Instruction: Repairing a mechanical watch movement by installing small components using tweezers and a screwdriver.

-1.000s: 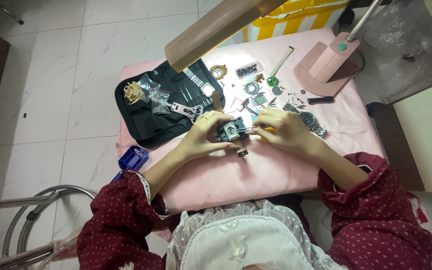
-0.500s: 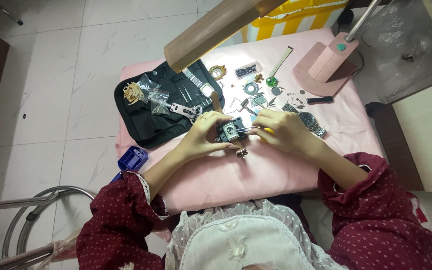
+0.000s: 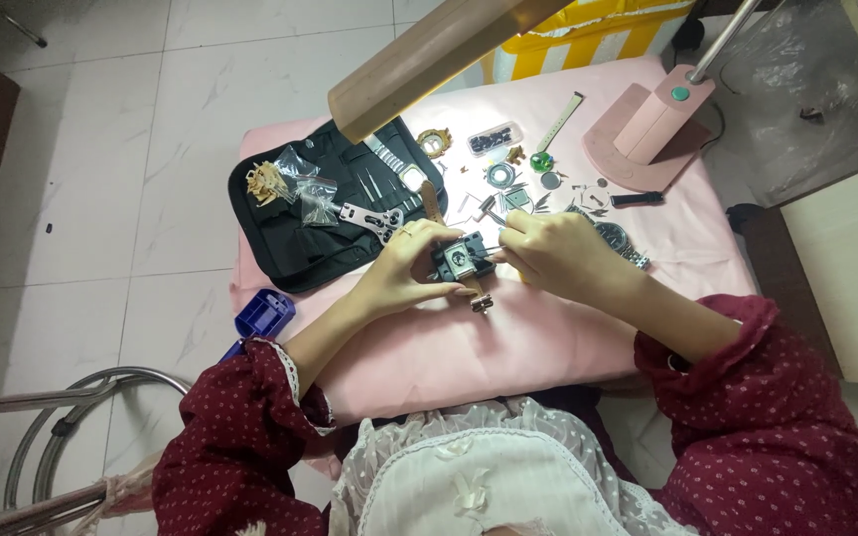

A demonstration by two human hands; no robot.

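On the pink-covered table point(image 3: 548, 337) my left hand point(image 3: 404, 268) grips a small black watch holder block point(image 3: 461, 260) with a square watch case clamped in it. A strap end with a buckle point(image 3: 480, 298) hangs below the block. My right hand point(image 3: 558, 253) is closed on a thin metal tool point(image 3: 497, 248) whose tip touches the right side of the block. Both hands sit close together at the middle of the table.
An open black tool case point(image 3: 300, 223) with tweezers and small bags lies at left. Loose watch parts point(image 3: 513, 184), a round watch point(image 3: 613, 236) and a strap lie behind my hands. A pink desk lamp base point(image 3: 647, 134) stands back right; a blue box point(image 3: 264, 314) hangs at the left edge.
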